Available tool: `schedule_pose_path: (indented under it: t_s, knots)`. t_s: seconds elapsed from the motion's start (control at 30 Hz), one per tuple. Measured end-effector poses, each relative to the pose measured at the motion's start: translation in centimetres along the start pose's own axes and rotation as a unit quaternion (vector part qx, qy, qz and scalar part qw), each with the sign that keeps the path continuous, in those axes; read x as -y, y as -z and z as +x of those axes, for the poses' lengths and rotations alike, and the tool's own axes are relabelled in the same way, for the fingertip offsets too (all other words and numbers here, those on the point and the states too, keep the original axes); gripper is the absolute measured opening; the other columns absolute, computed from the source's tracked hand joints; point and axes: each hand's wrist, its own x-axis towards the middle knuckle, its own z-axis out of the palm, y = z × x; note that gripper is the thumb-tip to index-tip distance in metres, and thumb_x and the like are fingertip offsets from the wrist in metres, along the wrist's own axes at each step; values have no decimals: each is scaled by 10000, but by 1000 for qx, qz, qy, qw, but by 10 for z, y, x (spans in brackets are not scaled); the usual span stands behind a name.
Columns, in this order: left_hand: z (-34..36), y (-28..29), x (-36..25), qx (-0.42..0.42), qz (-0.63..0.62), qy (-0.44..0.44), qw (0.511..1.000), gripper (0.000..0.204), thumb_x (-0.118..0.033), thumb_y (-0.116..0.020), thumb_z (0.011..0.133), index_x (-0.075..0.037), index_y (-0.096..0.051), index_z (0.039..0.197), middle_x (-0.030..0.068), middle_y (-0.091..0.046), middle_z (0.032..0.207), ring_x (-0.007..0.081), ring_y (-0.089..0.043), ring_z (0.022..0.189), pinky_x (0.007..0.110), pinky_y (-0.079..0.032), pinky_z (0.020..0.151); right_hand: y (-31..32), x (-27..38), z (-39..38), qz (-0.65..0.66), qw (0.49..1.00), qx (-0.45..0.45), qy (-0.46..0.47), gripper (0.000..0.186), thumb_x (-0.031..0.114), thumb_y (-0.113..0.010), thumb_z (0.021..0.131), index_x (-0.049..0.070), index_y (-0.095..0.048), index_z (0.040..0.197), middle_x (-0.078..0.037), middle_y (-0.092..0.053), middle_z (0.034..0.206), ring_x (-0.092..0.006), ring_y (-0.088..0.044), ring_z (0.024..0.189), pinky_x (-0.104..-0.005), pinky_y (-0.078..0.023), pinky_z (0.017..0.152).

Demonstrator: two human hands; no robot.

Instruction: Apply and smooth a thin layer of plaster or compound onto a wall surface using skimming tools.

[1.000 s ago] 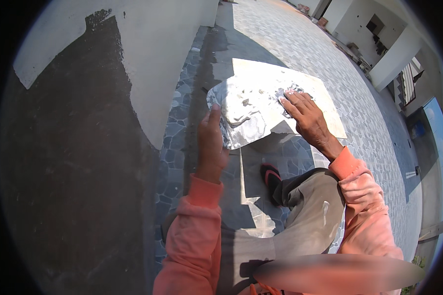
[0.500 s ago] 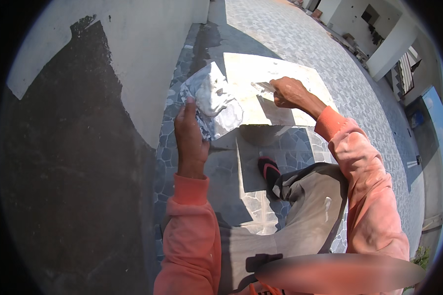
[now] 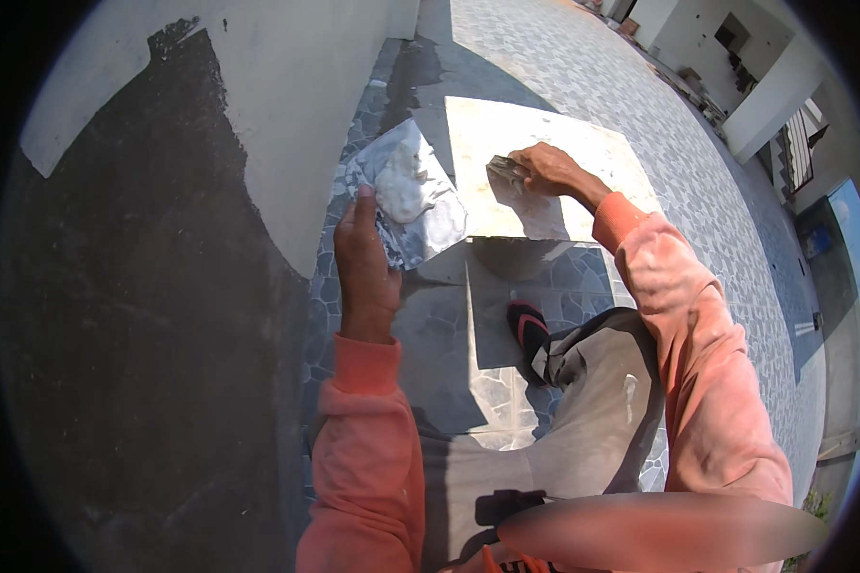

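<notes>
My left hand [image 3: 366, 253] grips the near left edge of a flat, white-smeared square plate [image 3: 425, 244], thumb on top. A lump of wet white putty [image 3: 403, 183] lies on the plate's middle. To the right stands a pale, sunlit board [image 3: 487, 215], its near left side close to the plate. Over this board my right hand [image 3: 549, 170] is closed on a small putty knife [image 3: 506, 172], whose blade looks dark and points left. Its handle is mostly hidden in the fingers.
On the left rises a wall with white coating [image 3: 287, 115] around a dark grey bare patch [image 3: 134, 286]. Beneath the board is a round support [image 3: 511, 260]. My sandalled foot [image 3: 527, 329] is on the stone-patterned tiles. A white pillar [image 3: 779, 100] stands far right.
My right hand has shifted slightly left over the board, and the knife's blade has turned from bright to dark. The putty on the plate now sits in one more compact lump.
</notes>
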Motion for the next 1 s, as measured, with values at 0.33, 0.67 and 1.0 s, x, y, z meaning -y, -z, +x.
schedule_pose_path:
  t_s: [0.33, 0.67, 1.0]
  knots:
    - [9, 1, 11, -11, 12, 39, 999, 410, -283, -455, 983, 61, -504, 1202, 121, -595, 1132, 213, -608, 1016, 329, -483, 878, 10, -1, -29, 82, 986, 59, 135, 241, -48, -540, 734, 0, -570, 968, -201, -562, 728, -307, -532, 634, -422, -410, 614]
    - [11, 10, 17, -37, 6, 51, 998, 393, -293, -469, 977, 54, -536, 1149, 106, -611, 1059, 198, -627, 945, 320, -504, 808, 26, -1, -69, 166, 983, 39, 64, 212, 37, -495, 812, 7, -566, 1010, -171, -535, 699, -267, -516, 636, -397, -410, 622]
    - [11, 10, 27, 1, -42, 102, 994, 364, -262, -476, 966, 23, -534, 1185, 105, -627, 1107, 209, -637, 990, 342, -528, 827, 46, 60, -105, 319, 913, -214, 136, 338, -59, -438, 912, 24, -528, 1227, -76, -628, 995, -105, -531, 872, -248, -432, 807]
